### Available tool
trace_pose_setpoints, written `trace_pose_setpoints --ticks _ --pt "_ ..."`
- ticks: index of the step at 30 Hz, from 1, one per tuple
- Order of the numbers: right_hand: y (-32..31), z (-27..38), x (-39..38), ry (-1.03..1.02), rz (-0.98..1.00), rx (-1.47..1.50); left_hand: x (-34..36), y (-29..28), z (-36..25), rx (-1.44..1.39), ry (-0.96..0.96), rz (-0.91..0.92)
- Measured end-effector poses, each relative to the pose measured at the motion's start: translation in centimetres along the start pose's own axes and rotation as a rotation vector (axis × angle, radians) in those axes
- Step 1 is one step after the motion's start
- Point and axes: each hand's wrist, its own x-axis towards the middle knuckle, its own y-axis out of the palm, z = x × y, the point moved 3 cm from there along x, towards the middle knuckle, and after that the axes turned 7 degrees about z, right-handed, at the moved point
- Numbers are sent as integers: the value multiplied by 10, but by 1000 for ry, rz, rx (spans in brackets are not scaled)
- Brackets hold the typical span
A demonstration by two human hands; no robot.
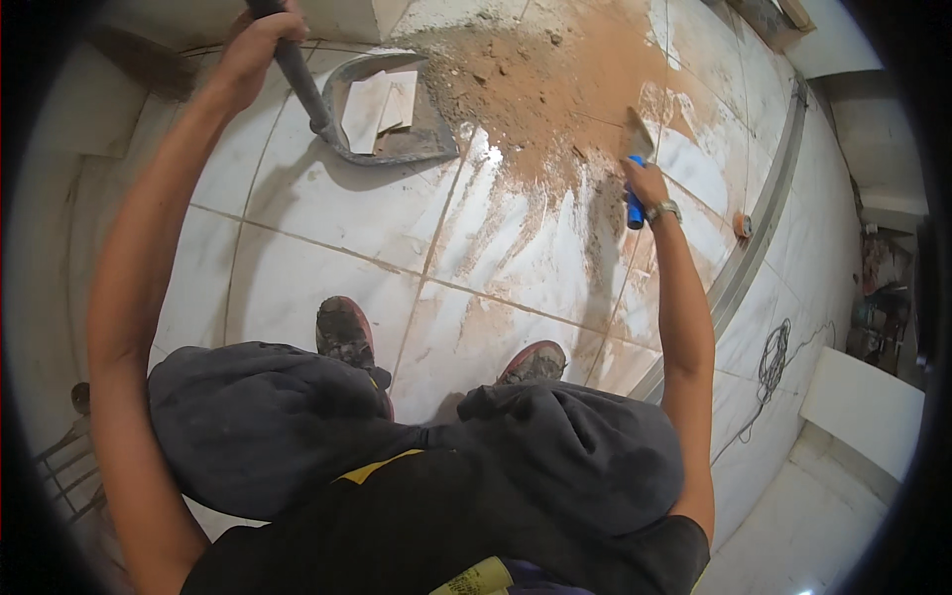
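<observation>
A: What takes up most of the view?

B: The tiled floor (pixel 327 268), pale glossy squares with thin brown joints. A wide spread of reddish-brown sand and rubble (pixel 555 89) covers the upper middle of it, thinning into streaks toward the person's shoes.

A: And the next biggest thing?

B: The shovel (pixel 382 114), lying on the floor at the upper left, just beside the edge of the sand. Its grey scoop faces up and serves as the only container here.

A: What is in the scoop?

B: Two or three flat pale tile pieces (pixel 377 107), stacked loosely and overlapping, with a little grey dust around them. The sand itself lies outside the scoop, to its right.

A: Who holds the shovel?

B: The left hand (pixel 260 45) is clenched around the dark shaft, high up near the top edge of the view, arm stretched out.

A: And the other hand?

B: The right hand (pixel 645 183) grips the blue handle of a trowel (pixel 636 149). The metal blade points up and rests in the thin edge of the sand, well apart from the shovel.

A: Anything smaller?

B: A wristwatch (pixel 662 210) on the right wrist, and a coiled cable (pixel 773 359) on the floor at the right, beyond a long metal rail (pixel 754 253).
</observation>
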Motion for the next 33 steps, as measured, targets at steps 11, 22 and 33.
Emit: trace_pose_setpoints --ticks 11,22,33 --pt "150 168 34 -183 263 -329 6 42 -37 115 123 11" --pt "226 236 -93 -534 380 -525 -2 29 -22 -18 54 -85" --pt "99 232 -103 -580 274 -743 -9 -4 17 -26 44 -28"
